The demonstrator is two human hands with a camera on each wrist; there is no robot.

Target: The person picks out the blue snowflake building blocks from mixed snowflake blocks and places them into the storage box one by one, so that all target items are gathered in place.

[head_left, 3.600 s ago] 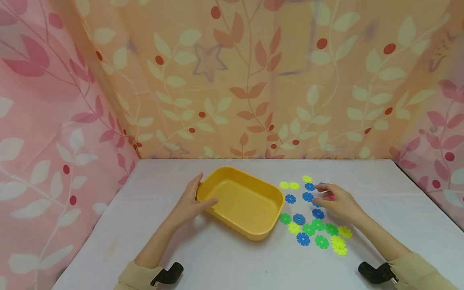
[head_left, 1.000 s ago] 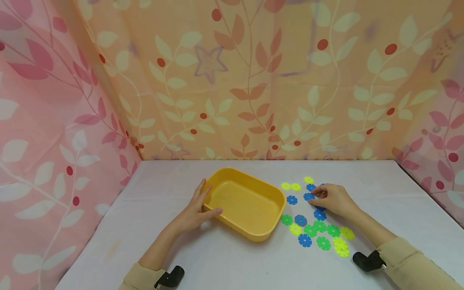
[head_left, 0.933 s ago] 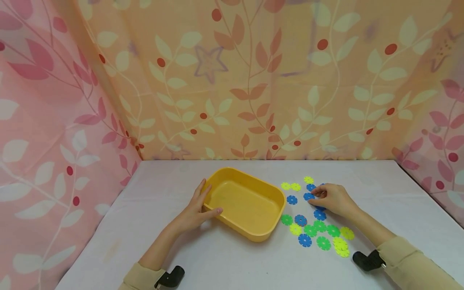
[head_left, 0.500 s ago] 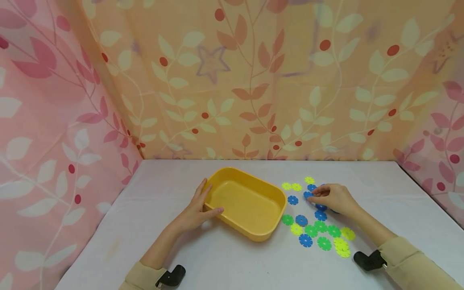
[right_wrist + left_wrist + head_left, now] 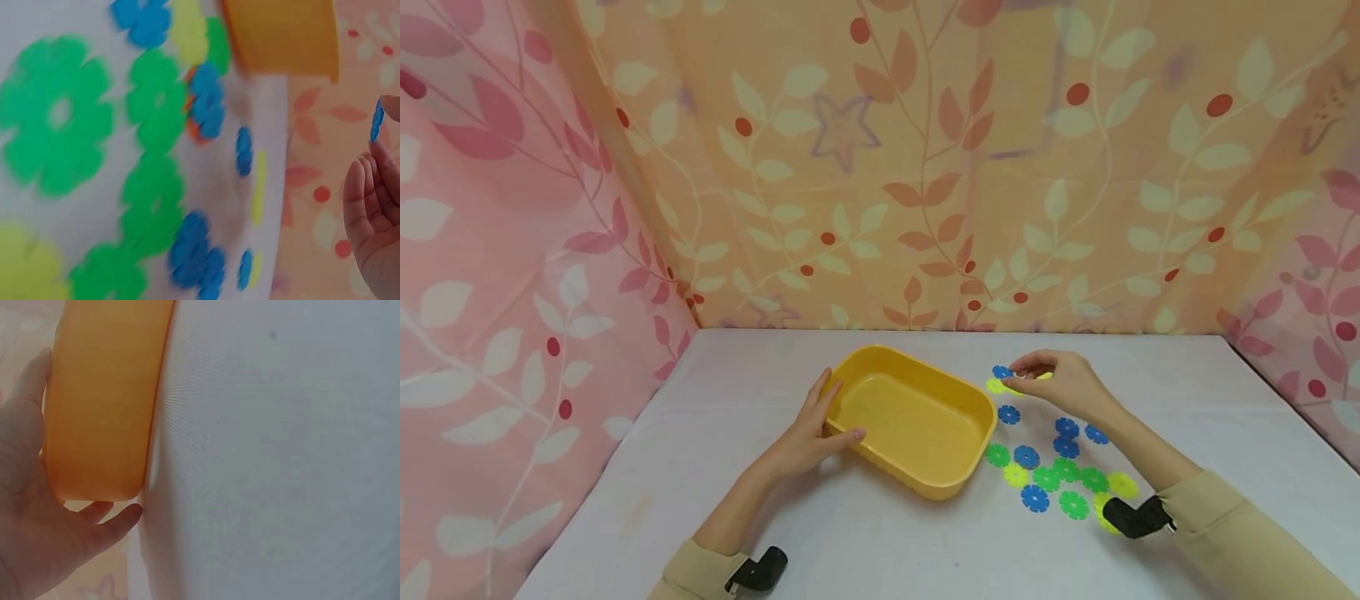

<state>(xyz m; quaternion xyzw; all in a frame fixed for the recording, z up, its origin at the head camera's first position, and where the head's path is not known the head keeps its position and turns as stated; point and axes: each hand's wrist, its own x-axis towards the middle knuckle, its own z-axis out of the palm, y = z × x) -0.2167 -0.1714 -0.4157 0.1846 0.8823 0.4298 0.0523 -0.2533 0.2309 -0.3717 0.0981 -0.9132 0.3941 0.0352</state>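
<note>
Your right hand (image 5: 1067,387) pinches a blue disc (image 5: 1002,372) right of the frame's centre, just above the right corner of the tray (image 5: 910,429); your left hand (image 5: 805,433) grips its left end.

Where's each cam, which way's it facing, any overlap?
Head: on the head, facing forward and down at tray, discs, table; left hand, right hand, sleeves show.
Left wrist: on that wrist, facing tray's outer side and table; left hand at left edge.
Right wrist: on that wrist, facing across discs to curtain; right hand cropped at right edge.
Shared: head and right wrist both show the pinched blue disc.
</note>
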